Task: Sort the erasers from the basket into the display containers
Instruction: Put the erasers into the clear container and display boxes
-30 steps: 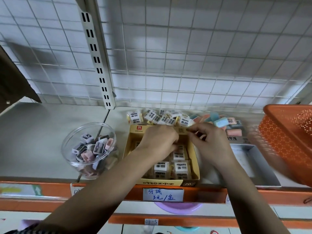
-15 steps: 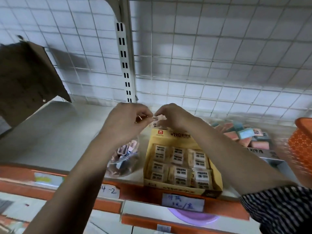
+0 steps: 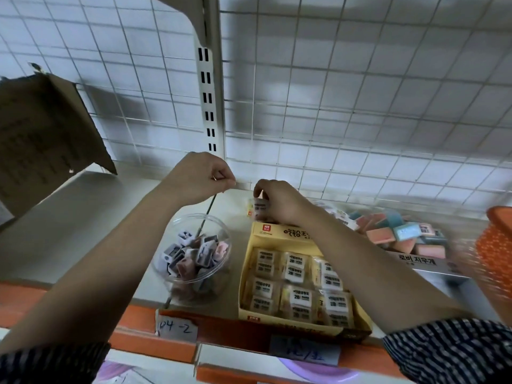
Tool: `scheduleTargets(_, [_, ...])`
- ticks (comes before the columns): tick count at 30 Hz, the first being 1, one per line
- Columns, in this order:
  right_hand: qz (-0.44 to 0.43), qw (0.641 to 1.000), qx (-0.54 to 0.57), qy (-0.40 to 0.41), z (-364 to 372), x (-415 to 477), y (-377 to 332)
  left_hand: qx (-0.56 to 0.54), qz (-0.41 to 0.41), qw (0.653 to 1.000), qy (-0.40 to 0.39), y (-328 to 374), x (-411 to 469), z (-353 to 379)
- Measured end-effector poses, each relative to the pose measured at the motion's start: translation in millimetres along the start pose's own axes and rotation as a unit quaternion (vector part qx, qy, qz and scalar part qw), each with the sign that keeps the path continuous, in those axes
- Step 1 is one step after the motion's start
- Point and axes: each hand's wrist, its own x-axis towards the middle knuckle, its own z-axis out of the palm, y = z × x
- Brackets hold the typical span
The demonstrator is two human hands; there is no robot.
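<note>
Shelf [image 3: 83, 217] and wire grid [image 3: 360, 92], blurred at the right edge.
Your right hand [image 3: 279, 202] grasps a half-hidden eraser [image 3: 260, 208]; your left hand [image 3: 199, 176] is curled, and whether it holds anything I cannot tell.

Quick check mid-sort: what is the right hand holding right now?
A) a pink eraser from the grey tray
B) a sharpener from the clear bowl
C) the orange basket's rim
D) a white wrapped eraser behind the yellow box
D: the right hand curls its fingers round a white wrapped eraser just behind the back edge of the yellow box.
</note>
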Motion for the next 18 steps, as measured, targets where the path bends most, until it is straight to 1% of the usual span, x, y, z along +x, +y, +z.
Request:
scheduleTargets(3, [0.012,0.996,0.088,0.032,-10,-11,6,0.031,0.015,0.998,-0.044,-3,19,5])
scheduleTargets(6, [0.035,0.982,0.168,0.081,-25,-30,15,0.058,0.033,0.993,-0.095,-4,37,17])
scheduleTargets(9, [0.054,0.973,0.192,0.118,-35,-54,26,0.089,0.043,0.983,-0.152,-3,54,35])
scheduleTargets(12, [0.079,0.957,0.243,0.138,-36,-78,34,0.154,0.048,0.965,-0.205,-2,71,53])
scheduleTargets(16, [0.092,0.935,0.305,0.153,-32,-102,39,0.225,0.045,0.939,-0.257,-2,88,69])
scheduleTargets(18, [0.089,0.932,0.313,0.164,-30,-113,38,0.239,0.044,0.932,-0.268,-1,93,74])
